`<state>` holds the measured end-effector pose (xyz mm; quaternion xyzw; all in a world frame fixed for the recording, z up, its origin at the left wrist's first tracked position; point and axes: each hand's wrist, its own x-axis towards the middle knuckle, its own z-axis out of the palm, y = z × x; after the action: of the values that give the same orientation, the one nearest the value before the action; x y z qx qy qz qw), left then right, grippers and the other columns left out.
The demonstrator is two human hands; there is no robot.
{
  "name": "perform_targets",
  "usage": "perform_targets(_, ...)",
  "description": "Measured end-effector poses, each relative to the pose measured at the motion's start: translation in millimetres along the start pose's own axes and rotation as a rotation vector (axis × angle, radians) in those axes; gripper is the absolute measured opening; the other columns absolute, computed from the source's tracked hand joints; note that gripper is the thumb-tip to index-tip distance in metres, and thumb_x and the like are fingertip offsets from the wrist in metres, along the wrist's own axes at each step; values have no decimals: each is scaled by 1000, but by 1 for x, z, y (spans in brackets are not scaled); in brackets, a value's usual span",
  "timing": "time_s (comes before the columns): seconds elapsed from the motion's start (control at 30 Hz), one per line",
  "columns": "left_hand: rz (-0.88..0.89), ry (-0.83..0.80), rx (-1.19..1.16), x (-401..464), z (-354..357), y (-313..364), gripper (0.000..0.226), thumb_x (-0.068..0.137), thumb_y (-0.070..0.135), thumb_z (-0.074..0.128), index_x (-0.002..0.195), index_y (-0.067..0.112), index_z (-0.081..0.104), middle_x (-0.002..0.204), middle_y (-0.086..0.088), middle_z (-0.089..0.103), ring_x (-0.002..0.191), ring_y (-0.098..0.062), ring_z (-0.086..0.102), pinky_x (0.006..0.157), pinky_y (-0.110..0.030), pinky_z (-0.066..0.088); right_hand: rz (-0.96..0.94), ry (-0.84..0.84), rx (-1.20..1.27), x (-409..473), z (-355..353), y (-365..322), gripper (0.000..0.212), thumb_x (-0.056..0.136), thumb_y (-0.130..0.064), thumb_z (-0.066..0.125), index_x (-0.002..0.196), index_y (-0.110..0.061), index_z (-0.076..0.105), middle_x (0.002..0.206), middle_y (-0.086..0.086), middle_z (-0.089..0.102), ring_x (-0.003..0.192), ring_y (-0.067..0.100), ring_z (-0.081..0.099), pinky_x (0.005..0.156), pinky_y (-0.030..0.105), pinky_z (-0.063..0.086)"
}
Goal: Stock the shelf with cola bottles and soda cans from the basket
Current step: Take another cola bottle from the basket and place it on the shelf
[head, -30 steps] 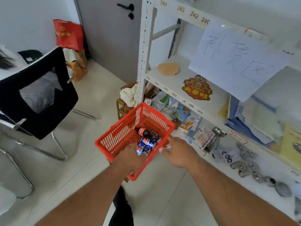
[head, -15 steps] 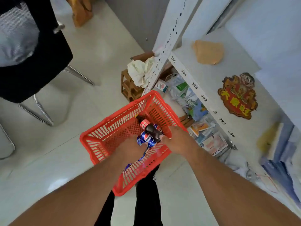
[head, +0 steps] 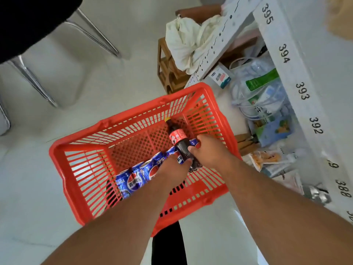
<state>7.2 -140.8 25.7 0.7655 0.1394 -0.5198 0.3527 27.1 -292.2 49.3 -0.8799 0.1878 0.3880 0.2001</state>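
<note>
The red plastic basket (head: 57, 152) sits low in front of me, seen from above. Inside it a dark cola bottle (head: 178, 139) with a red label lies with its cap towards the far wall. Several blue soda cans (head: 133, 180) lie in a row along the basket floor. My right hand (head: 209, 153) grips the lower body of the cola bottle. My left hand (head: 172, 168) reaches down beside it, fingers curled over a blue can next to the bottle; the fingertips are hidden. The white shelf (head: 282, 54) with number labels runs along the right.
A lower shelf level holds plastic bags and packets (head: 265, 104) right of the basket. A small wooden stool (head: 168, 73) with a white cloth (head: 189, 41) stands beyond the basket. Chrome chair legs (head: 95, 35) cross the floor at upper left.
The view has tilted down and closer to the basket. My right hand has moved from the basket's rim onto the cola bottle; my left hand stays down among the cans.
</note>
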Motion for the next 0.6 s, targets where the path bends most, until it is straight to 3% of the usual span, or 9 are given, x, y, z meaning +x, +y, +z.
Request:
perform_targets(0.1, -52, -4, -164, 27, 12, 1, 48, 102, 52, 56, 128, 12, 62, 82, 2, 61, 68, -13, 54, 59, -29, 41, 9, -24, 69, 29, 6, 2, 59, 98, -46, 66, 142, -7, 57, 141, 14, 63, 128, 33, 61, 106, 42, 50)
perform_targets(0.17, -71, -7, -252, 43, 17, -1, 43, 103, 46, 58, 125, 10, 67, 81, 5, 58, 70, -13, 54, 66, -29, 45, 36, -48, 100, 44, 9, 3, 61, 98, -46, 66, 142, -4, 58, 139, 15, 64, 126, 33, 62, 106, 42, 50)
perform_targets(0.23, -91, -23, -352, 54, 21, -2, 41, 102, 40, 63, 128, 9, 68, 83, 7, 60, 80, -17, 60, 83, -36, 54, 46, -74, 106, 56, 14, 2, 54, 98, -47, 67, 130, -4, 65, 126, 15, 70, 114, 33, 66, 97, 43, 55)
perform_targets(0.3, -129, -65, -431, 61, 26, -6, 36, 100, 41, 66, 124, 14, 70, 90, 7, 65, 93, -21, 67, 99, -45, 57, 79, -116, 114, 65, 19, 3, 38, 97, -48, 68, 101, -11, 70, 96, 9, 71, 87, 27, 68, 72, 37, 55)
perform_targets(0.33, -160, -84, -476, 63, 29, -7, 32, 98, 42, 68, 120, 18, 69, 97, 4, 69, 100, -22, 68, 102, -48, 56, 108, -132, 136, 69, 23, 3, 36, 96, -48, 69, 82, -15, 64, 78, 5, 64, 70, 22, 62, 58, 33, 47)
perform_targets(0.4, -221, -106, -595, 68, 35, -12, 35, 95, 40, 72, 123, 20, 67, 111, -1, 73, 106, -22, 69, 103, -50, 57, 170, -164, 197, 74, 28, 2, 44, 92, -49, 74, 68, -18, 53, 65, 1, 54, 58, 18, 53, 50, 29, 34)
perform_targets(0.5, -228, -137, -762, 72, 44, -19, 40, 92, 29, 78, 128, 17, 66, 109, -2, 80, 104, -24, 76, 98, -52, 60, 212, -195, 248, 80, 33, -2, 44, 83, -51, 81, 86, -9, 69, 78, 5, 67, 73, 24, 67, 57, 30, 43)
perform_targets(0.6, -207, -132, -819, 71, 45, -20, 33, 92, 24, 80, 122, 16, 69, 106, -4, 81, 101, -24, 78, 95, -51, 62, 215, -215, 260, 82, 33, -4, 51, 79, -50, 85, 101, -5, 74, 87, 8, 73, 81, 27, 72, 66, 35, 51)
